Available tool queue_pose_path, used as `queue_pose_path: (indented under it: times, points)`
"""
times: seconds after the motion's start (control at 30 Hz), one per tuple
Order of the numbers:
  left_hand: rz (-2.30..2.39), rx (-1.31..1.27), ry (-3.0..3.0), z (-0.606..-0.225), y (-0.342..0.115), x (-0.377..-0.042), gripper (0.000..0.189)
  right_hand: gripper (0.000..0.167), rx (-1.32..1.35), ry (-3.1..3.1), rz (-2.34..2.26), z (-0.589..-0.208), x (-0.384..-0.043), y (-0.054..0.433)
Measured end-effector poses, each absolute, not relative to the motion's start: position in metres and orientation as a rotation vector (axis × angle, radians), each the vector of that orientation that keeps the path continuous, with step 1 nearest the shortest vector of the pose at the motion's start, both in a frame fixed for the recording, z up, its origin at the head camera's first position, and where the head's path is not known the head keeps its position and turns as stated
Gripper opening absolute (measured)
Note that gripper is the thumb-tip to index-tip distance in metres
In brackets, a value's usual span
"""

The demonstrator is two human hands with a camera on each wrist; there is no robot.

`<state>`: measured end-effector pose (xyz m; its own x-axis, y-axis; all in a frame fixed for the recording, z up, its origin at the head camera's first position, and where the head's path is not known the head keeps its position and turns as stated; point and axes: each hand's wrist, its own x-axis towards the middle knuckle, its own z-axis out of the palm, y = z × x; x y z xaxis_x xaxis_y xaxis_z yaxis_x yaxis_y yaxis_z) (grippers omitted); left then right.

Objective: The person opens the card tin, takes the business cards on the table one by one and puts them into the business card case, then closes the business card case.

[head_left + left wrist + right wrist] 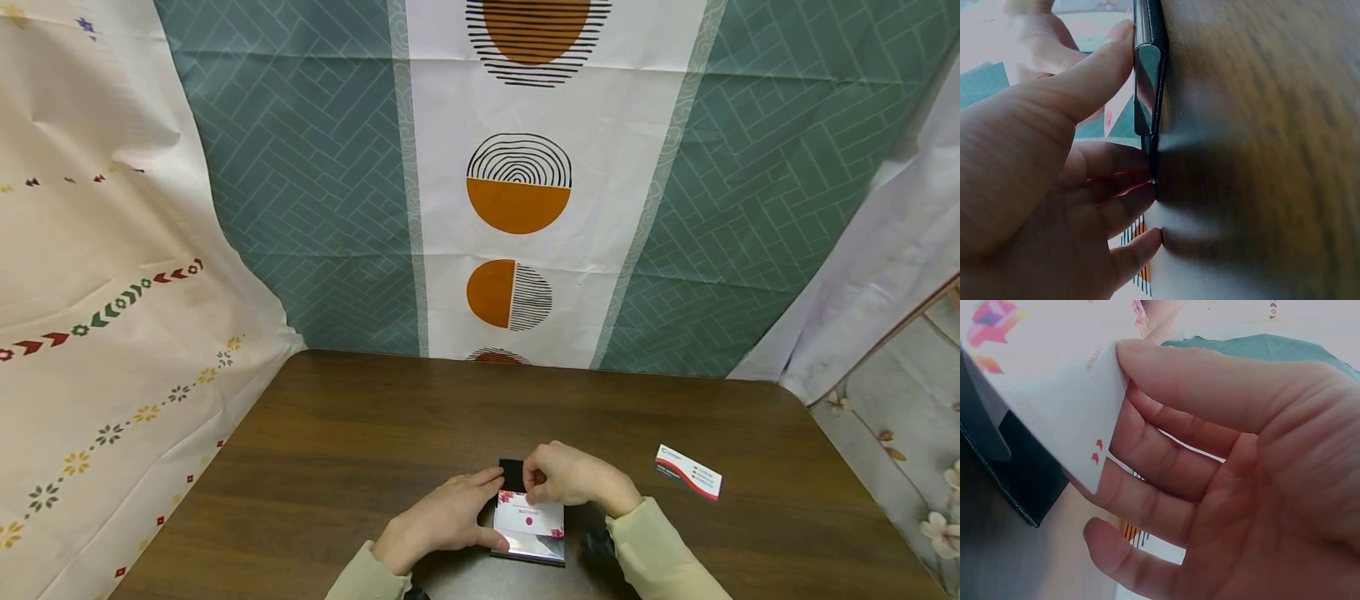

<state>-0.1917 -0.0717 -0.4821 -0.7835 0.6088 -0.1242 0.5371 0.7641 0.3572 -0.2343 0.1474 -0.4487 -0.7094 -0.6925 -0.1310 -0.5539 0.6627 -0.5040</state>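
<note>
A card case (pixel 536 548) with a shiny metal body lies unfolded on the table, its black flap (pixel 512 477) pointing away from me. Over the metal part is a white business card (pixel 542 527) with pink flowers. My right hand (pixel 573 477) pinches the far edge of that card; in the right wrist view the card (pixel 1054 406) sits tilted between thumb and fingers. My left hand (pixel 453 514) steadies the case, thumb on its metal rim (pixel 1142 25) and extended fingers along the flap's left side, touching the table. How far the card is inside the case cannot be seen.
Another business card (pixel 688 472), white with red and dark stripes, lies to the right on the brown wooden table (pixel 360 433). A patterned curtain (pixel 315 208) hangs behind the table's far edge, and light cloths hang at both sides.
</note>
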Motion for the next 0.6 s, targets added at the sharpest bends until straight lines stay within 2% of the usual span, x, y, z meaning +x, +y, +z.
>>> queue_pose_path:
  times: [0.6]
  points:
    - [0.474, 0.901, 2.719, -0.4801, -0.0728, -0.1905, 0.09, 0.026, -0.978, 2.521, -0.605, -0.456, -0.2284, 0.1423]
